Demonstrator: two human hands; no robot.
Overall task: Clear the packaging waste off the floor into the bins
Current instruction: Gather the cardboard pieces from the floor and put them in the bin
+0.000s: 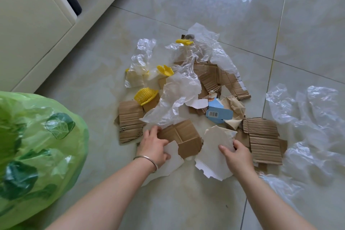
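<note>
A heap of packaging waste lies on the tiled floor: torn brown cardboard pieces, clear plastic film, yellow foam nets, a blue barcode carton and white paper scraps. My left hand, a bangle on its wrist, grips a folded brown cardboard piece at its left edge, over a white paper scrap. My right hand pinches the right edge of a torn white card sheet, thumb on top.
A green plastic bin bag, partly filled, bulges at the lower left. A cream cabinet with a dark strip runs along the upper left. More crumpled clear film spreads over the floor at the right. Bare glossy tiles lie beyond the heap.
</note>
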